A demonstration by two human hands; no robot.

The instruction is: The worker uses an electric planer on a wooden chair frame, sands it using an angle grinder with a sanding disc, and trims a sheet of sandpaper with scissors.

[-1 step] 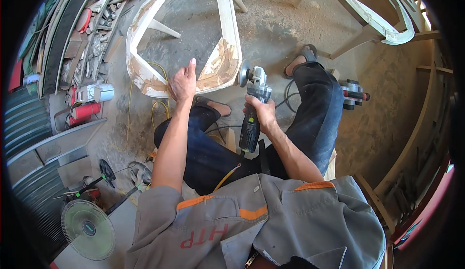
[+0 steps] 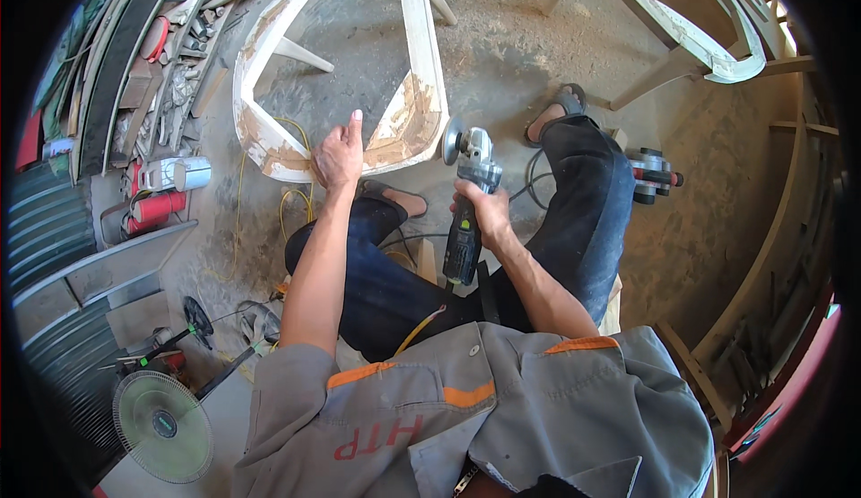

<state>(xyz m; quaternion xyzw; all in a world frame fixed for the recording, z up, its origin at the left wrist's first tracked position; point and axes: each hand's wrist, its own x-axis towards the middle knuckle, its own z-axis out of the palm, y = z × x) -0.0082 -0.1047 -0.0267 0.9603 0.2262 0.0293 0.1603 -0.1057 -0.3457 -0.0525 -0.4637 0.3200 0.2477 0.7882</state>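
Note:
A pale wooden chair frame [image 2: 427, 41], rounded and patched with brown filler, stands on the floor in front of me. My left hand [image 2: 338, 153] is closed on its near rail, thumb pointing up. My right hand [image 2: 485, 208] is wrapped round the body of an angle grinder [image 2: 464, 242], which is held nearly upright between my knees. The grinder's metal head carries a round disc [image 2: 452, 139] at the right side of the frame's near corner. Whether disc and wood touch I cannot tell.
A second wooden frame [image 2: 682, 36] stands far right. Beside my right leg lies another power tool [image 2: 653, 175]. A dark cable [image 2: 531, 175] and a yellow cord [image 2: 240, 202] run over the floor. Scrap strips [image 2: 143, 59] lie far left, a fan [image 2: 163, 424] near left.

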